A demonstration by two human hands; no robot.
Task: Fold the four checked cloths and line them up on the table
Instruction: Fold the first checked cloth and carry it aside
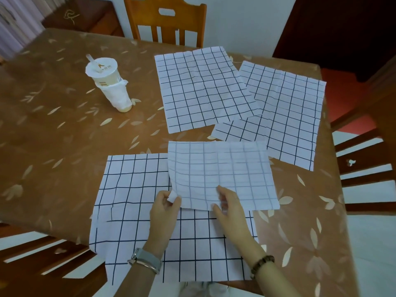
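Cloth with pale checks (222, 174) lies near the middle of the counter (53, 125), and both hands have hold of it. The left hand (165, 209) has its grip pinched on the cloth's corner at 7 o'clock. The right hand (229, 206) has its grip pinched on the near edge, just beside the left one. This cloth lies partly on top of a big checked cloth (132, 211) at 6 o'clock, which hangs a bit over the counter's near edge. Two more lie flat: the far cloth (203, 86) at 12 o'clock, and the right cloth (289, 116) at 2 o'clock, with one side under the far one's edge. A drink cup (107, 82) with a straw (91, 60) stands at 10 o'clock. A wooden chair (167, 20) sits behind the counter at 12 o'clock.
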